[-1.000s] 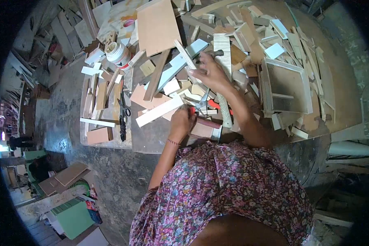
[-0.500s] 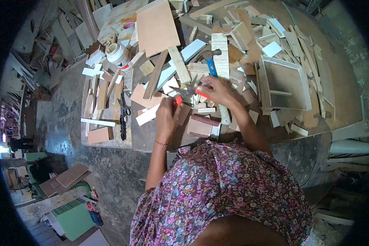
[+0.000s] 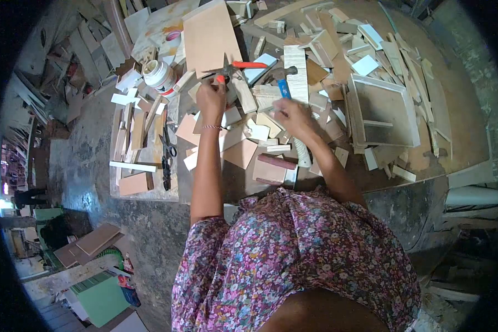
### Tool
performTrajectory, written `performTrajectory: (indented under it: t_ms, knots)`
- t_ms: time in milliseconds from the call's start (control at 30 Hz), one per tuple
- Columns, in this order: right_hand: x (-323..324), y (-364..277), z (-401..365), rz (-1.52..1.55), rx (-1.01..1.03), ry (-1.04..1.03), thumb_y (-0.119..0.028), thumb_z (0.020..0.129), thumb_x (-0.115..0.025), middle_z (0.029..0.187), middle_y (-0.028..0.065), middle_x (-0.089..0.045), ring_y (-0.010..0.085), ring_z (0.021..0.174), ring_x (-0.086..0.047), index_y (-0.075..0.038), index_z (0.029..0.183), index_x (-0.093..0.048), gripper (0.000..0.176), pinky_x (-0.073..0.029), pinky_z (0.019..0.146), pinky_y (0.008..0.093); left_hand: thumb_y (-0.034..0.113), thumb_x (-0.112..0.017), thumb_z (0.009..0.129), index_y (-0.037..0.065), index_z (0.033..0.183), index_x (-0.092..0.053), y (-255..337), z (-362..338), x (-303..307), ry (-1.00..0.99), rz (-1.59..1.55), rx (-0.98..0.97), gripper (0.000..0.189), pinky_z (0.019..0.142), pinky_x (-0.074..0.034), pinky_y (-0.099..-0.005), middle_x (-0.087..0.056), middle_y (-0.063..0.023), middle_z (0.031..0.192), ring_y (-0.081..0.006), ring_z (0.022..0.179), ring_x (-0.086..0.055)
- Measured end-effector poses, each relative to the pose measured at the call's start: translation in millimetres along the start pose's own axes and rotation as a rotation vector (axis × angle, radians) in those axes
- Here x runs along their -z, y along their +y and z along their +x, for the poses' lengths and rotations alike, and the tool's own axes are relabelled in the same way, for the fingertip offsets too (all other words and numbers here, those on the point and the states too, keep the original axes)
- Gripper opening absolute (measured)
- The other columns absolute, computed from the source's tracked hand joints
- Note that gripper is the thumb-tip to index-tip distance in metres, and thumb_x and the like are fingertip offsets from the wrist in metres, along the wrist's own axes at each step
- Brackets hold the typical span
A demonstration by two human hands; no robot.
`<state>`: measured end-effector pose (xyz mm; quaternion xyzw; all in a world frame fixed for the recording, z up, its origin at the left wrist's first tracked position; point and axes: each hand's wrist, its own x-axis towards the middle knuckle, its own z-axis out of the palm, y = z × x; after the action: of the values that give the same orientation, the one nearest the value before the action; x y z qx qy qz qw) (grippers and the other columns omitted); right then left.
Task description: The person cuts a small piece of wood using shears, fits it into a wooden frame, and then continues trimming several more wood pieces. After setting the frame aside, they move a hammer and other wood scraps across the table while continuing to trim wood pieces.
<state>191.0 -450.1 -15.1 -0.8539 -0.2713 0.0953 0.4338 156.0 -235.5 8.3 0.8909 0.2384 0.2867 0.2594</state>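
My left hand (image 3: 210, 100) is closed around one handle of red-handled pliers (image 3: 227, 70), over the wood pieces near the large board. The pliers stand wide apart, and their other red handle points right. My right hand (image 3: 294, 117) has its fingers curled together just below the blue handle of a hammer (image 3: 284, 87). Whatever may be between those fingers is too small to make out. Under and between the hands lie wood offcuts (image 3: 243, 95). A small block with dark red edges (image 3: 275, 169) lies close to the table's front edge.
A shallow open wooden box (image 3: 384, 110) stands at right, beside long wood strips. At left are a white glue jar (image 3: 159, 76), black scissors (image 3: 167, 146) and stacked strips. A large plywood board (image 3: 210, 39) lies at the back. Scraps cover much of the table (image 3: 199, 182).
My left hand has carried the pliers forward and left, away from my right hand. My right hand has let go of the other handle and stayed near the hammer.
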Motion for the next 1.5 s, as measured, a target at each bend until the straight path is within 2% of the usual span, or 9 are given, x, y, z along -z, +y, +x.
performTrajectory:
  t_ms: [133,333,567,767,867,967,1167,1400,1500]
  knots:
    - [14,-20,-13,-0.213,-0.013,-0.129,-0.006,0.072,-0.055,0.075,0.0214,-0.059,0.0308,0.076,-0.060,-0.002,0.081,-0.061,0.011,-0.046,0.068,0.0381,0.013,-0.062,0.071,-0.003,0.085,-0.058,14,-12,-4,0.309,0.056,-0.242,0.022,0.064,-0.045,-0.0404,-0.061,-0.0179,0.077,-0.0329,0.068,-0.058]
    - [0,2,-7,-0.534,0.090,-0.046,-0.006,0.071,-0.051,0.070,0.0221,-0.058,0.0343,0.068,-0.060,0.000,0.070,-0.061,0.012,-0.047,0.060,0.0419,0.006,-0.059,0.074,-0.003,0.086,-0.057,26,-80,1,-0.268,-0.302,-0.113,0.014,0.059,-0.044,-0.0310,-0.059,-0.0161,0.076,-0.0245,0.063,-0.056]
    - [-19,-5,-4,-0.755,0.269,-0.071,-0.006,0.069,-0.054,0.069,0.0186,-0.061,0.0305,0.067,-0.062,-0.002,0.069,-0.062,0.009,-0.049,0.057,0.0384,0.004,-0.058,0.074,-0.004,0.085,-0.056,13,-121,-25,-0.275,-0.231,-0.155,0.014,0.061,-0.045,-0.0318,-0.057,-0.0175,0.070,-0.0285,0.063,-0.057]
    - [14,-31,-6,-0.538,-0.029,-0.271,-0.011,0.069,-0.052,0.071,0.0207,-0.060,0.0313,0.067,-0.061,-0.002,0.071,-0.063,0.014,-0.047,0.060,0.0379,0.008,-0.058,0.078,-0.004,0.084,-0.057,14,-121,-29,-0.286,-0.553,0.233,0.013,0.058,-0.044,-0.0293,-0.059,-0.0090,0.072,-0.0177,0.063,-0.056]
    - [19,-17,-8,-0.297,-0.163,-0.301,-0.017,0.070,-0.052,0.068,0.0208,-0.059,0.0287,0.062,-0.060,-0.003,0.073,-0.063,0.018,-0.046,0.060,0.0365,0.009,-0.057,0.080,-0.004,0.091,-0.054,11,-118,-30,-0.432,-0.877,0.489,0.017,0.056,-0.044,-0.0258,-0.059,-0.0070,0.077,-0.0124,0.065,-0.055]
    - [32,-6,-16,-0.062,-0.162,-0.252,-0.021,0.069,-0.055,0.066,0.0155,-0.060,0.0204,0.057,-0.057,-0.001,0.074,-0.063,0.022,-0.044,0.055,0.0317,0.009,-0.058,0.080,-0.004,0.099,-0.050,12,-122,-40,-0.343,-1.035,0.548,0.024,0.054,-0.043,-0.0229,-0.058,-0.0069,0.079,-0.0124,0.065,-0.056]
    - [46,4,-33,0.298,-0.188,-0.240,-0.017,0.075,-0.053,0.067,0.0061,-0.059,0.0099,0.054,-0.053,0.001,0.088,-0.061,0.023,-0.040,0.047,0.0252,0.005,-0.061,0.078,-0.002,0.103,-0.047,54,-120,-20,-0.259,-1.371,0.578,0.030,0.061,-0.050,-0.0238,-0.058,-0.0046,0.081,-0.0114,0.067,-0.056]
    - [54,2,-54,0.472,-0.158,-0.314,-0.016,0.082,-0.050,0.079,0.0042,-0.060,0.0100,0.054,-0.055,0.001,0.101,-0.057,0.025,-0.041,0.047,0.0203,0.001,-0.057,0.079,-0.002,0.104,-0.049,81,-126,-2,-0.131,-1.283,0.315,0.027,0.065,-0.052,-0.0252,-0.057,-0.0039,0.084,-0.0103,0.072,-0.056]
    - [64,1,-62,0.470,-0.186,-0.294,-0.017,0.084,-0.049,0.090,0.0063,-0.059,0.0108,0.065,-0.059,0.001,0.108,-0.053,0.030,-0.043,0.052,0.0202,-0.002,-0.055,0.079,-0.004,0.101,-0.049,92,-128,7,-0.149,-1.194,0.224,0.023,0.067,-0.049,-0.0230,-0.057,-0.0041,0.082,-0.0097,0.073,-0.055]
